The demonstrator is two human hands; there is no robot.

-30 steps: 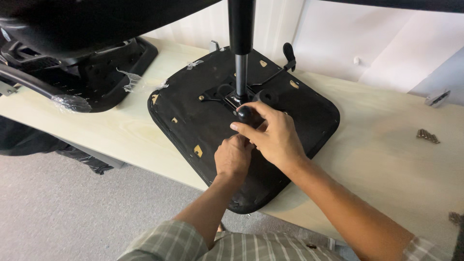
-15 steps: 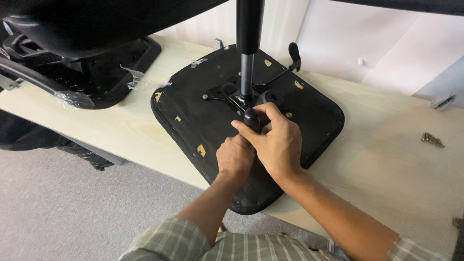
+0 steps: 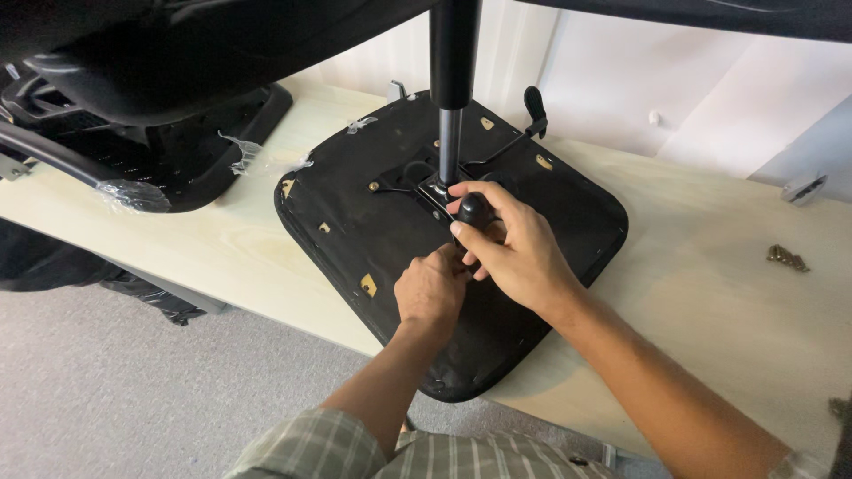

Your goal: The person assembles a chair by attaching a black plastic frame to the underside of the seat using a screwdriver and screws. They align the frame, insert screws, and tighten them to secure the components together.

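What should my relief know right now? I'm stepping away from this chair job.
Right hand: wrapped round a black knob at the base of the gas cylinder.
Left hand: closed just below it, on the seat; what it holds is hidden.
Seat lies upside down on the table, mechanism plate on it, cylinder upright.
Screws lie loose to the right; backrest lies apart at left.
Left: knob work, backrest.

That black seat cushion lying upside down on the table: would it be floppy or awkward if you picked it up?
The seat cushion probably stays stiff, since a metal plate sits on its underside. The upright metal post likely makes it top-heavy and apt to tip.
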